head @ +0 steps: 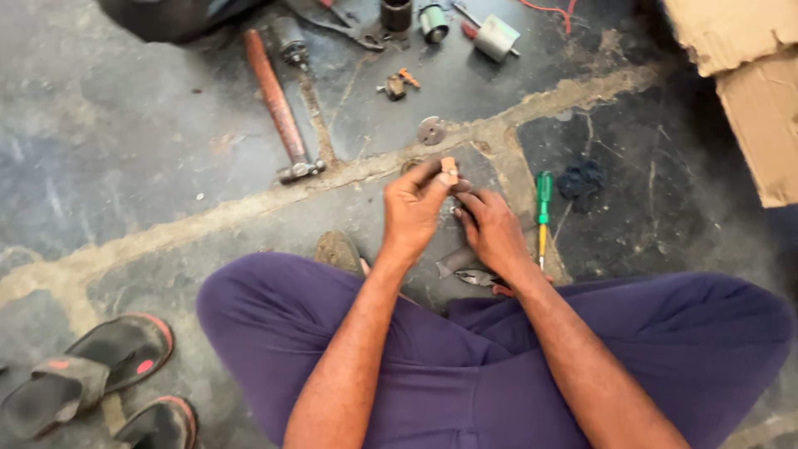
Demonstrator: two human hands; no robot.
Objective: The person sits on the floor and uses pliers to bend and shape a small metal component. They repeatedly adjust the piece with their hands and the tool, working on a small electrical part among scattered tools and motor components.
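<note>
A small tan, blocky piece (449,170) sits pinched in the fingertips of the left hand (413,209), held above the dark, stained concrete floor (125,150) before the crossed legs in purple trousers (465,366). The right hand (492,229) curls beside it, its grip pressed on something dark, possibly metal (too hidden to tell). The work looks mid-way: parts lie loose around. Near the right hand lies a green-handled screwdriver (543,208); farther off, a rusty wooden-handled hammer (278,104) and a grey metal disc (431,130).
</note>
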